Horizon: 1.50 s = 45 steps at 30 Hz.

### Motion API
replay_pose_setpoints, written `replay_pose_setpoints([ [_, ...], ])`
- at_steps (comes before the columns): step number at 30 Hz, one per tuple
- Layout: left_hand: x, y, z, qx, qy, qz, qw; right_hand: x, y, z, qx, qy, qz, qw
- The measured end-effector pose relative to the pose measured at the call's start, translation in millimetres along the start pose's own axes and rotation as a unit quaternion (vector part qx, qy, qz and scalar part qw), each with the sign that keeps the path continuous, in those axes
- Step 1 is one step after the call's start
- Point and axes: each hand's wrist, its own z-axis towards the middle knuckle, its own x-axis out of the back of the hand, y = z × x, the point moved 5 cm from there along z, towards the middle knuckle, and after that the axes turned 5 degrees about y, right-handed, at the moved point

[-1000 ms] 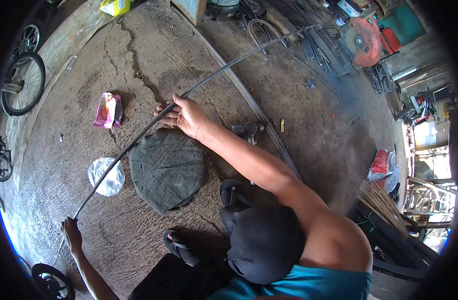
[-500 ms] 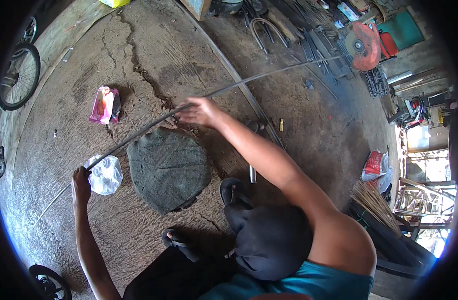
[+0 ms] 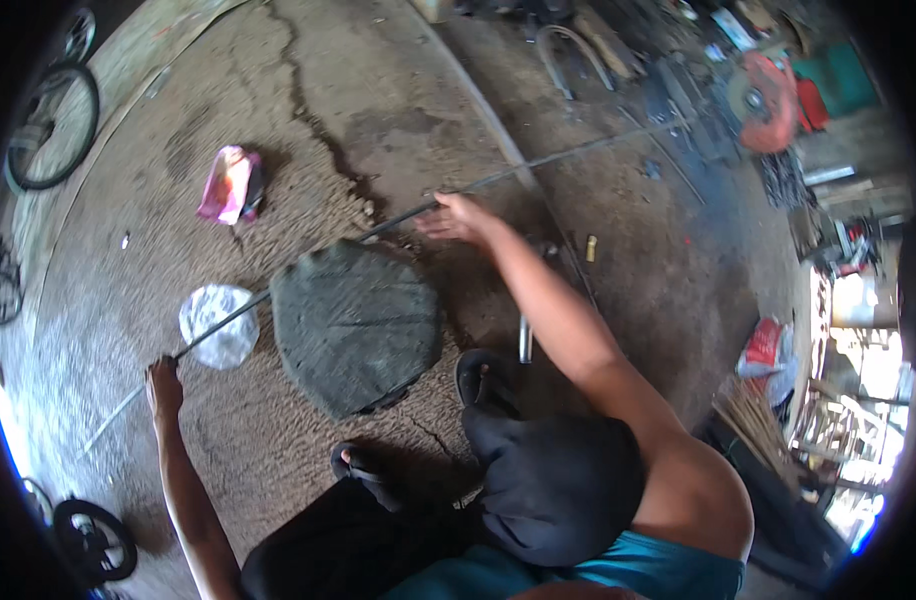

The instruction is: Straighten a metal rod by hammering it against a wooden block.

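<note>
A long, thin dark metal rod (image 3: pixel 218 327) runs slantwise from the lower left to the upper right. My left hand (image 3: pixel 164 386) is closed round it near its left part. Farther along, my right hand (image 3: pixel 460 218) holds the rod loosely, thumb over it and fingers fairly straight underneath. Between my hands stands a low grey-green block (image 3: pixel 358 325) with a rough, lined top, in front of my feet. The block's far edge hides a short stretch of the rod. A clear plastic bag (image 3: pixel 221 348) lies under the rod beside my left hand.
A pink packet (image 3: pixel 230 185) lies on the cracked concrete floor. Right of the block is a hammer-like tool with a metal handle (image 3: pixel 525 338). A red cut-off saw (image 3: pixel 763 103) stands far right, near the rod's far end. Bicycle wheels (image 3: pixel 53 125) show at the left.
Both hands have shifted with the rod, my right hand rightward and my left slightly nearer. Part of the rod, earlier fully visible past the block, is now behind its far edge. The view moved slightly.
</note>
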Motion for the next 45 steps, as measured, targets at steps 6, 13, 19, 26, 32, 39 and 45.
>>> replay_pose_setpoints([
  [6,33.8,6.8,-17.9,0.152,0.015,-0.037,0.988,31.4,-22.4,-36.0,0.164,0.074,-0.186,0.966],
  [13,101.6,230.2,-47.4,0.141,0.078,-0.607,0.778,-65.3,-19.5,-156.2,0.329,0.011,-0.098,0.939],
  [19,110.8,346.8,-71.2,-0.075,0.043,-0.476,0.875,-124.9,7.7,-174.8,0.419,0.018,-0.188,0.888],
  [26,48.7,322.2,-84.5,0.146,-0.108,-0.685,0.706,-108.7,32.9,-193.4,0.474,0.089,-0.224,0.847],
  [32,41.2,323.7,-68.1,0.152,-0.171,-0.699,0.678,-49.8,50.9,-173.2,0.486,0.11,-0.194,0.845],
  [39,69.0,327.2,-47.3,0.03,-0.089,-0.567,0.819,79.4,96.3,-161.9,0.262,0.449,-0.478,0.708],
  [45,79.3,329.8,-50.8,0.034,-0.098,-0.518,0.849,106.6,115.2,-134.5,0.14,0.434,-0.471,0.755],
])
